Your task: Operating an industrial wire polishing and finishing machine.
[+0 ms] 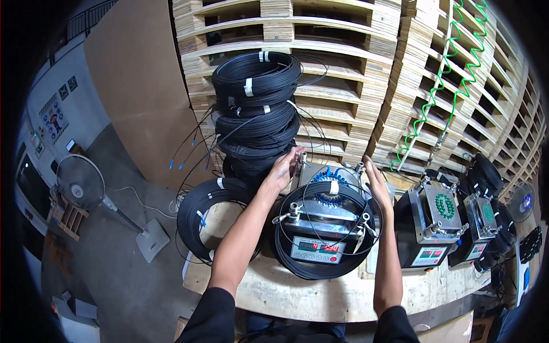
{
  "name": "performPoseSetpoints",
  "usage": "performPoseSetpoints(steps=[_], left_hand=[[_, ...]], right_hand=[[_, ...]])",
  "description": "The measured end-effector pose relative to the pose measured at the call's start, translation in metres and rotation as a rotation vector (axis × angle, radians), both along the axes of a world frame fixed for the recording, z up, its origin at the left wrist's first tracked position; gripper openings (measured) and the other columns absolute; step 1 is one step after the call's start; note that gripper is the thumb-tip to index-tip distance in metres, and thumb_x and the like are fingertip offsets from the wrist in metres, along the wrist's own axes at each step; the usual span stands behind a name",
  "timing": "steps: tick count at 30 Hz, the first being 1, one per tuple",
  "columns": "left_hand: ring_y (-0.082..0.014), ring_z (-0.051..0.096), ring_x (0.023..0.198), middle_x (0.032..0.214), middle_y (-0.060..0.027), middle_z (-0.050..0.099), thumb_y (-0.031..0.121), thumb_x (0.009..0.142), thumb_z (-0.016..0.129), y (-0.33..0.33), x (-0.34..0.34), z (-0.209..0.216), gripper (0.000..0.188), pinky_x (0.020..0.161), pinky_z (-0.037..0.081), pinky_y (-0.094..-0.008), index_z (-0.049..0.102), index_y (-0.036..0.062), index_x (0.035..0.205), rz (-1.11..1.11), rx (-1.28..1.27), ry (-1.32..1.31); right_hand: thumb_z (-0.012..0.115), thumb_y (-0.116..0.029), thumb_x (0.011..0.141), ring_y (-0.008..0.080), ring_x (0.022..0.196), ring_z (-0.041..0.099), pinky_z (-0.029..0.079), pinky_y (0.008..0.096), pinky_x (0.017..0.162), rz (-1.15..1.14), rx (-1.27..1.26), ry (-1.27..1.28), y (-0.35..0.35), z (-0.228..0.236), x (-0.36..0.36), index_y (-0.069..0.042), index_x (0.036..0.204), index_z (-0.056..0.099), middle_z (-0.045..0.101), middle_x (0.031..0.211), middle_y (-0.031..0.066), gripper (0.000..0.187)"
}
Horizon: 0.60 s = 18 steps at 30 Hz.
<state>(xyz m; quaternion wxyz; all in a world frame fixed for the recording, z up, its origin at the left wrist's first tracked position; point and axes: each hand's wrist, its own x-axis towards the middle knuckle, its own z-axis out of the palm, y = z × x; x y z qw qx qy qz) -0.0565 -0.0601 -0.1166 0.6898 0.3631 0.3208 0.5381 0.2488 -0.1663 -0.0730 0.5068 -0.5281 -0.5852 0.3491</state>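
Observation:
A bench-top machine with a metal top plate (329,210) and a lit red-digit control panel (318,250) stands in front of me. A ring of blue-tipped connectors (327,197) sits on its top. Around the machine's front hangs a coil of black cable (313,272) with a white tie. My left hand (280,172) is at the far left corner, fingers stretched toward a metal clamp (303,158). Opposite it, my right hand (376,184) has its fingers extended beside the far right clamp (359,167). Whether either hand touches its clamp I cannot tell.
Black cable coils (257,134) rise in a tall stack behind my left hand, with another coil (191,220) beside it. Similar machines (426,228) stand to the right on the wooden bench (280,297). Wooden pallets (331,74) back the bench; a fan (80,182) stands left.

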Motion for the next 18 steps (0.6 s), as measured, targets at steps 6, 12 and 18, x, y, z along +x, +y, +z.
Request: performPoseSetpoints(steps=[6, 12, 18], left_hand=[[-0.0065, 0.064, 0.079, 0.098, 0.0016, 0.073, 0.038, 0.094, 0.071, 0.003, 0.02, 0.006, 0.032, 0.067, 0.05, -0.0227, 0.071, 0.0107, 0.111, 0.114, -0.088, -0.074], [-0.0066, 0.062, 0.078, 0.093, -0.0005, 0.073, 0.034, 0.097, 0.068, 0.02, 0.01, -0.004, 0.028, 0.069, 0.049, -0.0241, 0.068, 0.0089, 0.11, 0.082, 0.061, -0.07], [-0.0101, 0.059, 0.067, 0.088, -0.0061, 0.074, 0.053, 0.1, 0.056, 0.024, 0.019, 0.027, 0.05, 0.062, 0.048, -0.0263, 0.075, 0.0073, 0.109, -0.179, -0.043, 0.378]], right_hand=[[0.051, -0.041, 0.105, 0.0264, 0.129, 0.054, 0.038, 0.0374, 0.111, -0.097, 0.049, 0.365, -0.066, -0.008, -0.002, -0.003, 0.149, 0.045, 0.056, 0.141, 0.018, 0.059], [0.05, -0.045, 0.105, 0.0244, 0.125, 0.056, 0.039, 0.0337, 0.107, -0.121, 0.052, 0.279, -0.065, -0.019, -0.015, -0.001, 0.145, 0.049, 0.064, 0.129, 0.0188, 0.06], [0.055, -0.037, 0.104, 0.0216, 0.116, 0.061, 0.049, 0.0333, 0.094, -0.204, 0.065, 0.246, -0.067, -0.031, -0.005, -0.004, 0.138, 0.057, 0.067, 0.122, 0.0145, 0.048]])
